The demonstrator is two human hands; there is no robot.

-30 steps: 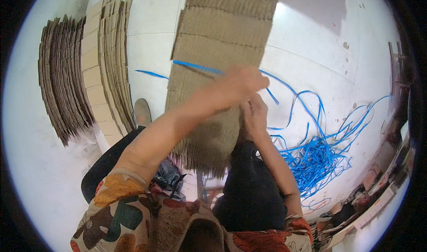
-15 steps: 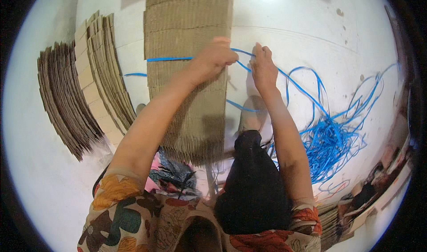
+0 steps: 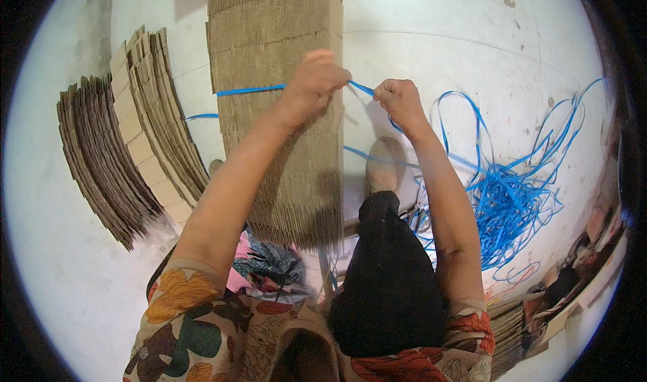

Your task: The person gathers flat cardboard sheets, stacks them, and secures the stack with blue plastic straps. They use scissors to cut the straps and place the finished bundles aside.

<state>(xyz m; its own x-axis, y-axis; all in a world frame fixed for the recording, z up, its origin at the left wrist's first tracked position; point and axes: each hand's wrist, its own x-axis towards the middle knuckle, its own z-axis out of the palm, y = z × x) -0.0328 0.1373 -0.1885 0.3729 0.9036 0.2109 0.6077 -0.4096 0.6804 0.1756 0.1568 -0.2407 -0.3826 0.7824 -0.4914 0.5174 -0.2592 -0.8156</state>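
Note:
A long stack of brown corrugated cardboard pieces lies before me. Blue strapping crosses its top from the left side to my hands. My left hand is closed on the strap at the stack's right edge, and it is slightly blurred. Just to the right, my right hand pinches the same strap. A short stretch of it runs taut between the hands. From below my right hand the strap trails toward a loose blue tangle on the floor.
More cardboard stacks stand at the left, one dark and one lighter. My foot is beside the stack's right side. Behind its near end lies a dark plastic bag. Further cardboard sits at the lower right.
My right hand has closed on the strap, its fingers having been more extended before. The loop between my hands has become one short, straight stretch. My left hand has shifted slightly left.

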